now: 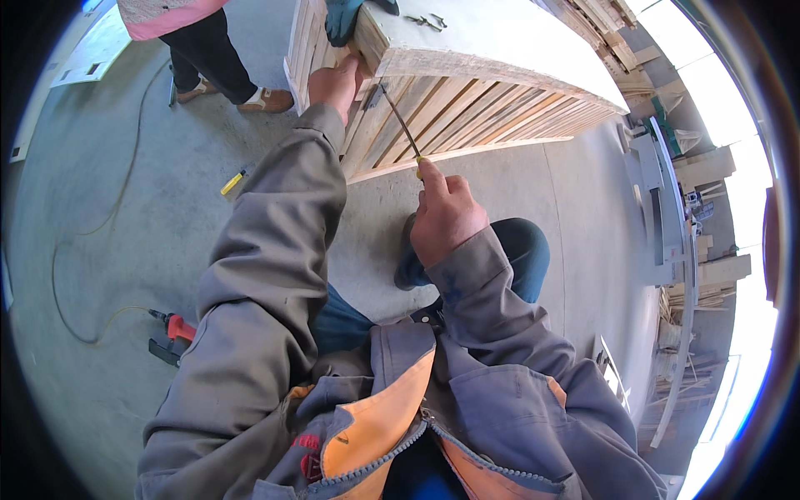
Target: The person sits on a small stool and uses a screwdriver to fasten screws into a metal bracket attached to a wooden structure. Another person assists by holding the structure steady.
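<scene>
In my right hand [450,212] is a screwdriver [402,123] with a yellow handle, mostly hidden in my fist. Its long thin shaft slants up and left, the tip close to the corner of a slatted wooden structure [467,112]. My left hand [333,86] is closed at that same corner, its fingertips against the wood below the pale top panel [500,42]. What they pinch, if anything, is too small to see. A teal-gloved hand [342,21] of another person rests on the structure just beyond my left hand.
A second yellow-handled screwdriver [234,182] lies on the concrete floor. Left of me is a red and black power tool [175,332] with a hose [58,292]. Small metal pieces [427,22] sit on the panel. A person [208,50] stands at upper left; timber [708,167] lines the right.
</scene>
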`<action>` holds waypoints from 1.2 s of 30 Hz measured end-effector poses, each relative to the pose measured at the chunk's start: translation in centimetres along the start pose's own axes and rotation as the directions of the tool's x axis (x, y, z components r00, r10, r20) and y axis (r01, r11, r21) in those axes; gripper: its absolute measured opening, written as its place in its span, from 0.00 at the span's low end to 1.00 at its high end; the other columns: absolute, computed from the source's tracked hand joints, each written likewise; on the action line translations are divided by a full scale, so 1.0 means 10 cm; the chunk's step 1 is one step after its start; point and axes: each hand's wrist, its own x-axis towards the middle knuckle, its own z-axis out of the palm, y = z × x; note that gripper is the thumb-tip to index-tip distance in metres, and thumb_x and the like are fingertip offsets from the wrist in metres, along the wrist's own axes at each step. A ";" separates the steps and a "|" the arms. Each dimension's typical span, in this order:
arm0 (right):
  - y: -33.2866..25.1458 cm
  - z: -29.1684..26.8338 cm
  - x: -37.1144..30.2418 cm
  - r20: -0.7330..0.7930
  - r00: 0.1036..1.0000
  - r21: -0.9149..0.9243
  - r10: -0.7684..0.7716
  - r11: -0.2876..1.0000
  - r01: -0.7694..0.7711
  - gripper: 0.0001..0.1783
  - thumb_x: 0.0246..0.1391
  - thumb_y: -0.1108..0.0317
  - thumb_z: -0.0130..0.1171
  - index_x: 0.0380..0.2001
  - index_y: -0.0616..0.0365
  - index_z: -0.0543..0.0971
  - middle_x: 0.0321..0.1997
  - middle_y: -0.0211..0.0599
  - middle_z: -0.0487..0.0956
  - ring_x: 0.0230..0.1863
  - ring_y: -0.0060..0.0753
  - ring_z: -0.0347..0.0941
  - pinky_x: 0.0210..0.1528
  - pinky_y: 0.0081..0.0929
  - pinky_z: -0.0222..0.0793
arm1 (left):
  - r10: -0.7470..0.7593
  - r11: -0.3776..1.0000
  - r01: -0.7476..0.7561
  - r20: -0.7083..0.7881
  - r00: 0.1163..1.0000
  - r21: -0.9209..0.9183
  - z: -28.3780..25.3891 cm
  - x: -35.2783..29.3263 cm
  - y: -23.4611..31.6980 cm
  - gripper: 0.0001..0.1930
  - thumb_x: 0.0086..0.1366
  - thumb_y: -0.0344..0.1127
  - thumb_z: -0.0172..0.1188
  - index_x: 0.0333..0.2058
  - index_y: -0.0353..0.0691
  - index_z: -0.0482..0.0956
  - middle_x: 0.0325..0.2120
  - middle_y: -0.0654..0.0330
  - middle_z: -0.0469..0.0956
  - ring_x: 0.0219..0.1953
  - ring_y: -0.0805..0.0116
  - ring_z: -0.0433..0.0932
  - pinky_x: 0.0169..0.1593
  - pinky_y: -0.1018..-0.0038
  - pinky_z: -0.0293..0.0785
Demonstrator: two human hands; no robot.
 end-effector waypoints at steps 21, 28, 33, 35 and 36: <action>0.19 -0.01 0.13 0.560 0.771 0.825 0.304 -0.121 -0.552 0.33 0.48 0.77 0.50 0.63 0.63 0.67 0.39 0.45 0.74 0.28 0.33 0.68 0.22 0.25 0.64 | 0.065 0.994 -0.062 -0.033 0.997 0.093 0.04 -0.11 0.08 0.26 0.64 0.48 0.60 0.12 0.39 0.71 0.12 0.63 0.70 0.17 0.71 0.67 0.24 0.70 0.62; 0.12 0.00 -0.03 -0.165 0.983 0.032 -0.079 0.996 0.086 0.24 0.57 0.73 0.56 0.58 0.54 0.74 0.36 0.50 0.79 0.35 0.51 0.79 0.36 0.40 0.77 | 0.008 1.000 -0.008 -0.020 1.000 0.020 0.01 -0.04 0.03 0.22 0.59 0.46 0.66 0.22 0.27 0.79 0.20 0.59 0.78 0.22 0.70 0.73 0.29 0.68 0.66; -0.04 -0.01 -0.02 0.045 0.997 -0.106 0.064 0.993 -0.059 0.27 0.61 0.72 0.48 0.64 0.50 0.68 0.41 0.52 0.78 0.37 0.57 0.80 0.41 0.46 0.76 | 0.022 1.000 -0.022 -0.018 1.000 -0.014 0.06 -0.16 0.06 0.22 0.59 0.45 0.65 0.23 0.26 0.79 0.21 0.58 0.79 0.23 0.70 0.72 0.29 0.68 0.66; 0.06 0.09 -0.01 -0.032 0.999 0.057 0.019 0.998 -0.017 0.28 0.60 0.73 0.50 0.65 0.51 0.68 0.38 0.51 0.79 0.33 0.51 0.80 0.39 0.43 0.76 | 0.020 1.000 -0.020 -0.016 1.000 -0.014 0.07 -0.18 0.08 0.22 0.59 0.45 0.65 0.23 0.26 0.79 0.22 0.58 0.79 0.23 0.70 0.72 0.30 0.68 0.66; 0.13 0.14 0.00 -0.072 0.997 0.138 0.002 0.990 0.008 0.29 0.60 0.73 0.50 0.65 0.51 0.68 0.36 0.51 0.79 0.32 0.49 0.80 0.38 0.42 0.76 | 0.022 1.000 -0.022 -0.018 1.000 0.002 0.08 -0.19 0.09 0.22 0.60 0.45 0.65 0.24 0.26 0.79 0.22 0.58 0.79 0.23 0.69 0.72 0.30 0.68 0.66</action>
